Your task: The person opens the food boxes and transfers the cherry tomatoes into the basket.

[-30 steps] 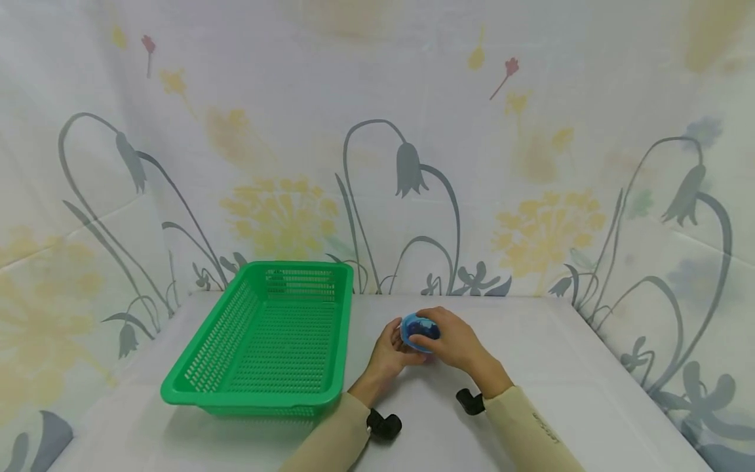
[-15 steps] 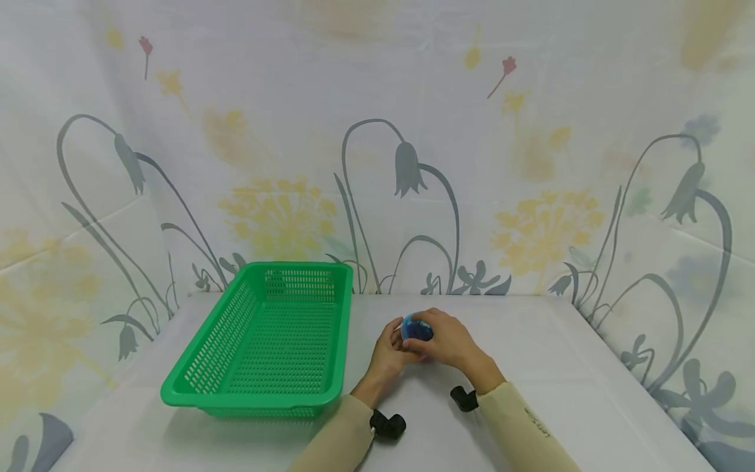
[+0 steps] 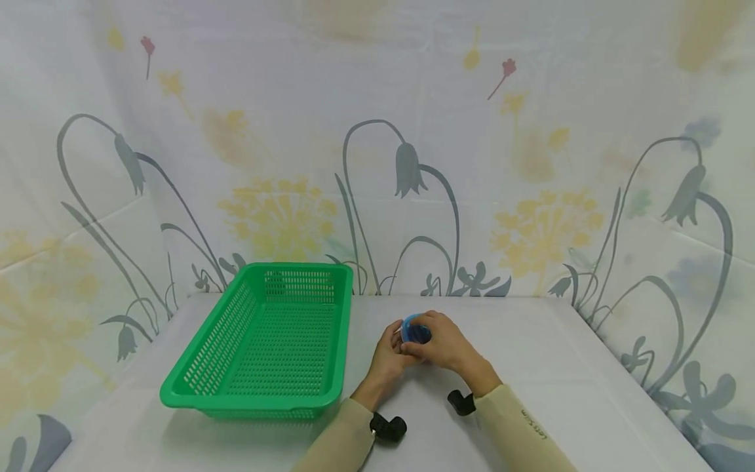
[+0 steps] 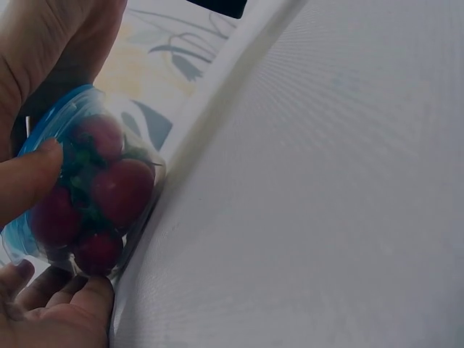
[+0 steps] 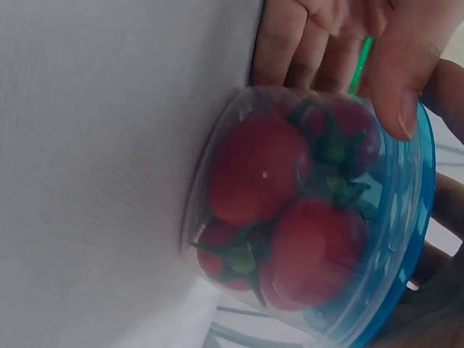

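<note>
Both hands hold a small round container (image 3: 416,333) of clear plastic with a blue lid (image 5: 420,210). Small red tomatoes (image 5: 257,170) with green stalks show through its wall, and the same tomatoes (image 4: 122,192) appear in the left wrist view. It sits on the white tabletop or just touches it, slightly tilted. The left hand (image 3: 385,364) grips its left side, thumb near the lid's rim and fingers low on the wall. From the right and above, the right hand (image 3: 449,342) grips the lid's edge, covering part of it; some of its fingertips are hidden.
A green perforated basket (image 3: 342,354) stands left of the hands, close to the left forearm. White cloth (image 3: 566,367) covers the table, and a flower-patterned curtain (image 3: 483,164) hangs behind. A black camera is strapped to each wrist.
The right hand has shifted a little left and turned over the lid, its thumb now lower on the rim. The left hand and container stay almost in place.
</note>
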Available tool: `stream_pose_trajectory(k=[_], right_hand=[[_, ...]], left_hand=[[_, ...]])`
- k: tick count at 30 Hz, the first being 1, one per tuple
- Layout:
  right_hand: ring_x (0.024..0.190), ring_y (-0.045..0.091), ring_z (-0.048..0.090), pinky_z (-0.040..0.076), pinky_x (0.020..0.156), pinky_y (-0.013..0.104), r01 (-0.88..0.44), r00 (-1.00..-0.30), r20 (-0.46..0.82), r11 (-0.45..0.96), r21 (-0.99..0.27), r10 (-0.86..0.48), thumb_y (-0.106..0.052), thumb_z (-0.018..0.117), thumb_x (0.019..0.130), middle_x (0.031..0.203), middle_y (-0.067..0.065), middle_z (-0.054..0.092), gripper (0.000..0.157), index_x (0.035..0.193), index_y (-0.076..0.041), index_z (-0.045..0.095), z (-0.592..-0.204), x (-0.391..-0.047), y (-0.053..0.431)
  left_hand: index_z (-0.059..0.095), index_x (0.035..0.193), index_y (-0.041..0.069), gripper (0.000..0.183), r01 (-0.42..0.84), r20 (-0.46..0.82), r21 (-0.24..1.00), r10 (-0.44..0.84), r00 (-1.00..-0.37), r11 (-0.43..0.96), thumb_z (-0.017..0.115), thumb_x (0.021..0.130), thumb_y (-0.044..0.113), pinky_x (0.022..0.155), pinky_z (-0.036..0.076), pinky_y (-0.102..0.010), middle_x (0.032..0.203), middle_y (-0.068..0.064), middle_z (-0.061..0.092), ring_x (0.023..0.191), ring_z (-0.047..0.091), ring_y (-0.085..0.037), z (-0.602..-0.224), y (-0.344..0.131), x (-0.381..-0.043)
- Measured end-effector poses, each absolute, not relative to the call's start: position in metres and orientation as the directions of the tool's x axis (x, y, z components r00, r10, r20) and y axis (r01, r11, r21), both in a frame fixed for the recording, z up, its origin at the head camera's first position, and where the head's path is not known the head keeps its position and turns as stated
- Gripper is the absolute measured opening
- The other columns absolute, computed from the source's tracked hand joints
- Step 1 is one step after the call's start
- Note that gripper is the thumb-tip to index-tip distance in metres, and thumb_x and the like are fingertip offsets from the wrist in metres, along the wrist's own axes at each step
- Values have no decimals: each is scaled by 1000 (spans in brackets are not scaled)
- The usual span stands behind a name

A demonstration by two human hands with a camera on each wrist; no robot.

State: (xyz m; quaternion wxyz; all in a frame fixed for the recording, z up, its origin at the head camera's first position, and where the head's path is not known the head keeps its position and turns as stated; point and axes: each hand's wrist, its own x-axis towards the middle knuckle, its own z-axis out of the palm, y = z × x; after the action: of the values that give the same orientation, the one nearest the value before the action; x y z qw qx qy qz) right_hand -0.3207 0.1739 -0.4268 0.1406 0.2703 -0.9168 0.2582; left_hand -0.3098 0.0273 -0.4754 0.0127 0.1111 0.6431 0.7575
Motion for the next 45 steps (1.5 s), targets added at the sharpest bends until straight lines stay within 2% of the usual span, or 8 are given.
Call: stream_pose_trajectory(k=[11, 20, 25, 35, 45], right_hand=[[97, 24, 59, 50, 82, 42, -612, -779, 472, 663, -432, -412, -27, 78, 79, 106, 6, 63, 27, 99, -11, 71, -434, -321, 171], [95, 20, 61, 50, 84, 40, -664, -728, 532, 636, -393, -431, -16, 76, 77, 99, 1, 68, 18, 94, -11, 73, -436, -321, 169], [96, 20, 63, 51, 85, 39, -689, -704, 547, 620, -375, -453, -13, 74, 79, 99, 2, 69, 18, 97, -9, 74, -438, -322, 168], [102, 22, 63, 49, 89, 38, -690, -705, 545, 616, -380, -453, -11, 73, 79, 104, 5, 70, 21, 99, -8, 75, -436, -320, 169], [100, 23, 64, 52, 86, 39, -689, -704, 562, 612, -389, -435, -11, 71, 79, 105, 5, 70, 22, 101, -9, 76, -437, -318, 171]], left_hand=[[23, 147, -4, 85, 144, 184, 970, 204, -962, -198, 67, 75, -18, 94, 47, -33, 144, -26, 38, 128, 44, -37, -476, 25, -310], [24, 146, -3, 84, 142, 186, 967, 205, -961, -212, 66, 75, -19, 91, 49, -32, 142, -26, 39, 126, 47, -37, -478, 25, -311], [19, 147, -4, 87, 147, 194, 966, 222, -956, -212, 66, 75, -20, 93, 48, -33, 144, -26, 36, 128, 44, -38, -476, 24, -309], [19, 147, -4, 85, 143, 189, 969, 232, -954, -201, 65, 77, -18, 94, 47, -33, 145, -25, 36, 128, 44, -36, -476, 24, -310], [21, 146, -3, 82, 148, 201, 963, 235, -951, -226, 63, 77, -19, 94, 47, -32, 144, -25, 37, 128, 45, -36, -476, 26, -308]])
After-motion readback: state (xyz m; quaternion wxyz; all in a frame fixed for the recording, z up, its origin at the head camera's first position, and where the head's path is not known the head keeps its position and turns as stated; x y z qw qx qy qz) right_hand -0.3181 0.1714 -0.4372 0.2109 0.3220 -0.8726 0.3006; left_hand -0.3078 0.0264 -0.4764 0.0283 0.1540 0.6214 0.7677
